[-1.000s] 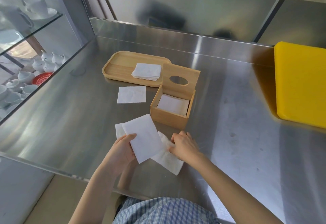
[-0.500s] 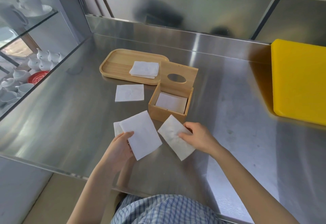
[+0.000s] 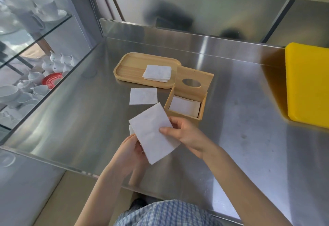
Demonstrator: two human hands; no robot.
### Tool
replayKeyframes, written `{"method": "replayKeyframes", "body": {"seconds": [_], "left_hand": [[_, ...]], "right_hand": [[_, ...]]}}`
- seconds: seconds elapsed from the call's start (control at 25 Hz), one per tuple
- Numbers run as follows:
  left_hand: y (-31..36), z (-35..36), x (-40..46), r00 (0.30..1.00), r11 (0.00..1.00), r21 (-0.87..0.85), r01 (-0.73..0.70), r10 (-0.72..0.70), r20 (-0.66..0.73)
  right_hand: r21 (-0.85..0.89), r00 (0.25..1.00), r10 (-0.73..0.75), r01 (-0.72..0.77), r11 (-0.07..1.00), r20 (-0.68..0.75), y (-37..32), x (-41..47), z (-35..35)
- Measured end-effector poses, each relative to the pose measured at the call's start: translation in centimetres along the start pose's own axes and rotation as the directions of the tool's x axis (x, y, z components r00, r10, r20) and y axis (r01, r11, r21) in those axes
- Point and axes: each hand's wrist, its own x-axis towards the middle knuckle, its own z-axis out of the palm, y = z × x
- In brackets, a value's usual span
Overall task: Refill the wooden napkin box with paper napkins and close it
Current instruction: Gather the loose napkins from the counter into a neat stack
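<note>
The wooden napkin box (image 3: 183,116) stands open on the steel counter, its lid (image 3: 193,84) with an oval slot tilted up at the back. White napkins (image 3: 185,106) lie inside it. Just in front of the box, my left hand (image 3: 130,152) and my right hand (image 3: 185,135) together hold a small stack of white napkins (image 3: 151,133) above the counter. My right thumb presses on top of the stack. One loose napkin (image 3: 143,96) lies flat left of the box. Another stack of napkins (image 3: 157,73) rests on a wooden tray (image 3: 130,70) behind it.
A thick yellow board (image 3: 308,85) lies on the counter at the right. Glass shelves at the left hold white cups (image 3: 46,65) and a red saucer (image 3: 52,79). A steel backsplash (image 3: 178,35) rises behind the tray, with a shelf above.
My right hand brought its separate napkin leftward and laid it together with the one in my left hand. Both hands now hold one stack, raised closer to the box.
</note>
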Motion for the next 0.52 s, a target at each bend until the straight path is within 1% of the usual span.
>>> {"method": "replayKeyframes", "body": {"seconds": [0.04,0.08,0.16,0.28,0.32,0.4,0.52], "left_hand": [[0.2,-0.4,0.0,1.0,1.0,-0.023,0.015,-0.015,-0.007],[1.1,0.2,-1.7,1.0,1.0,-0.005,0.019,-0.019,0.015],[2.5,2.2,-4.3,0.999,0.999,0.044,0.031,-0.032,0.015],[3.0,1.6,-6.9,0.998,0.996,0.06,-0.065,0.064,0.025],[3.2,1.5,-6.9,0.997,0.996,0.06,-0.072,0.07,0.034],[4.0,0.7,-7.0,0.998,0.998,0.033,-0.048,0.046,0.053],[4.6,-0.5,-6.8,0.996,0.999,0.046,-0.019,0.015,0.092]], "right_hand": [[-0.022,0.999,0.019,-0.02,1.0,-0.037,0.4,0.5,0.8],[-0.048,0.997,0.032,-0.036,0.998,-0.07,0.8,1.0,1.5],[-0.094,0.993,0.043,-0.053,0.994,-0.111,1.2,1.6,2.6],[-0.194,0.986,0.015,-0.047,0.98,-0.164,1.5,2.4,3.9],[-0.216,0.984,0.006,-0.045,0.975,-0.178,1.5,2.6,4.3],[-0.239,0.98,-0.004,-0.044,0.97,-0.199,1.6,3.3,5.1],[-0.294,0.975,-0.031,-0.036,0.955,-0.219,1.8,4.2,6.2]]}}
